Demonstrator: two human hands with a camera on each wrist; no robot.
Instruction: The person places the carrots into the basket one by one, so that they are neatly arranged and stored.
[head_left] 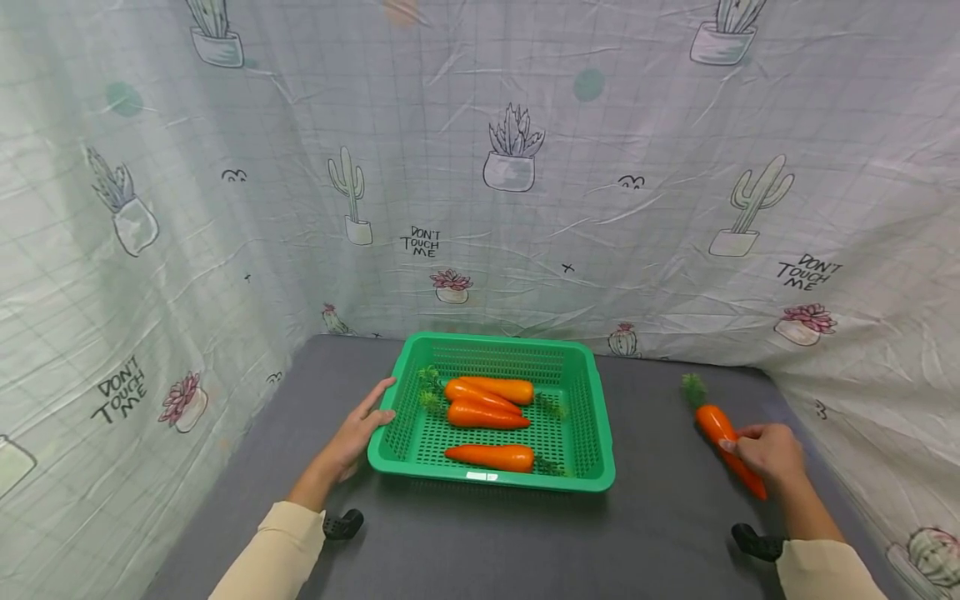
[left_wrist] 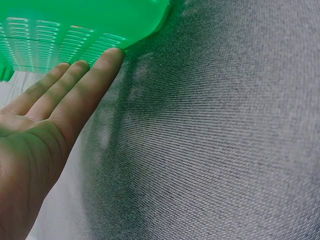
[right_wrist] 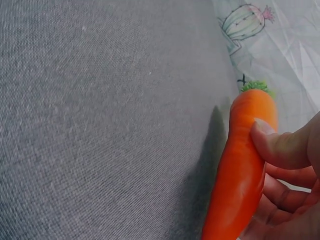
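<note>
Four carrots [head_left: 486, 414] in basket [head_left: 600, 433]; right hand [head_left: 768, 454] grip grasping last carrot [head_left: 717, 427] on surface [head_left: 660, 533]; left hand [head_left: 356, 429] flat against basket, grip released.

Cream sleeves, black wrist mounts

carrot [right_wrist: 240, 165] tip cut off by frame edge in r wrist view, basket [left_wrist: 75, 30] mostly out of l wrist view.
</note>
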